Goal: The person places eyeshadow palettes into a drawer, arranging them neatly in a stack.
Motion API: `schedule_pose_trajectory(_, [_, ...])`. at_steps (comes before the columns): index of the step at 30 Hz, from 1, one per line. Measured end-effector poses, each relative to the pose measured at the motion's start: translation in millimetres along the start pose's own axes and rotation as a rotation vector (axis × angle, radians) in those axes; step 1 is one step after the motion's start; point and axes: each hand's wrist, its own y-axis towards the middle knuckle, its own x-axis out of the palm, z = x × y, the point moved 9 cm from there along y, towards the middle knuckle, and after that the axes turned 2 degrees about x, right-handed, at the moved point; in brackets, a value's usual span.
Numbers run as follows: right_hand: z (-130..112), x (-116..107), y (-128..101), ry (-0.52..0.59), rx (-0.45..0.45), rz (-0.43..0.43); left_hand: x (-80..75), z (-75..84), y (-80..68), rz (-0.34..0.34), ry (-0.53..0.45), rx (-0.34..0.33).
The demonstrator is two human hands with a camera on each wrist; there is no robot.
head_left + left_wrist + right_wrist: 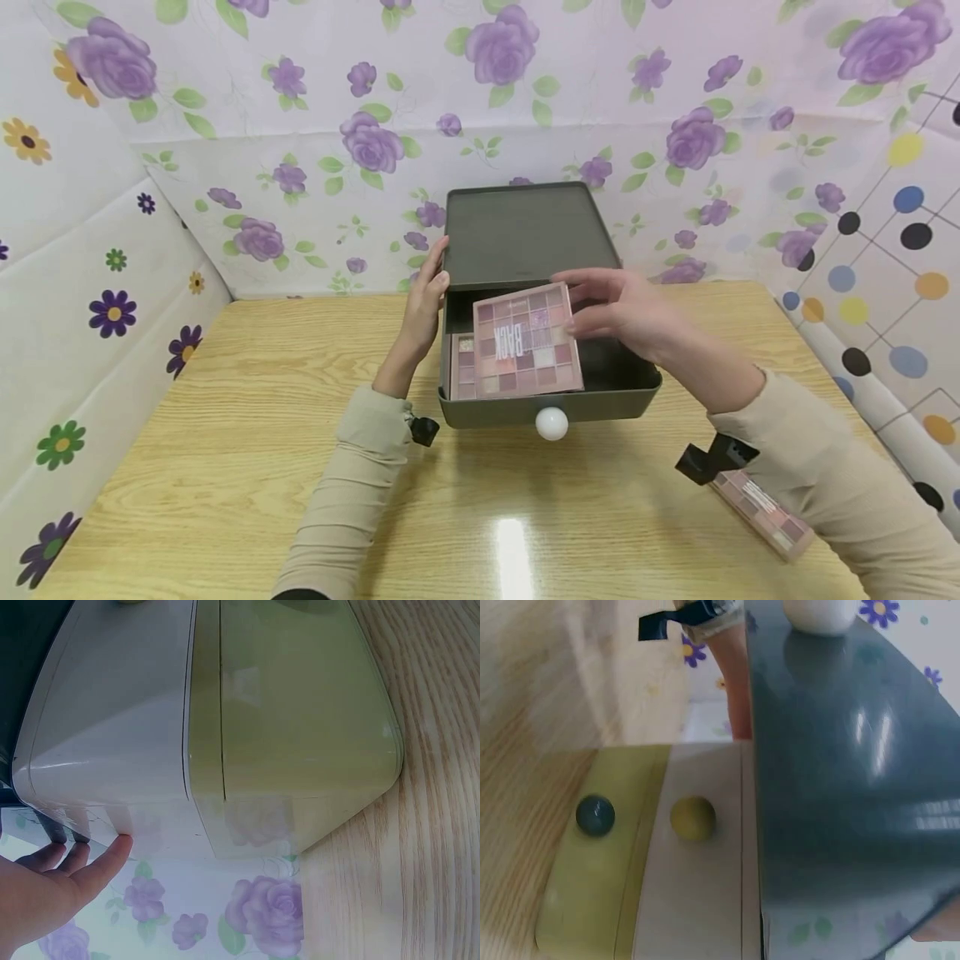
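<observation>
A dark green drawer (517, 412) with a white knob (552, 423) is pulled out from the top tier of a small chest (528, 237). My right hand (637, 317) pinches the right edge of a square eyeshadow palette (525, 342) tilted over the drawer. Partly beneath it, a second eyeshadow palette (463, 371) lies along the drawer's left side. My left hand (423, 308) rests on the chest's left side. In the left wrist view its extended fingers (105, 862) touch the white tier (112, 720). The held palette is out of sight in the right wrist view.
A narrow eyeshadow palette (765, 512) lies on the wooden table (300, 375) under the right forearm. Below the drawer are a white tier with a yellow knob (693, 819) and a yellow-green tier with a dark knob (595, 816). A flowered sheet (300, 217) hangs behind.
</observation>
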Motion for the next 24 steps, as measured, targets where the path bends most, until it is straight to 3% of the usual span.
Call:
schedule_pose_trajectory(14, [12.0, 21.2, 8.6, -0.045, 0.092, -0.05, -0.6, 1.8, 0.6, 0.012, -0.019, 0.008])
schedule_pose_trajectory(24, [21.6, 27.2, 6.5, -0.158, 0.16, -0.117, -1.8, -1.4, 0.6, 0.02, 0.021, -0.01])
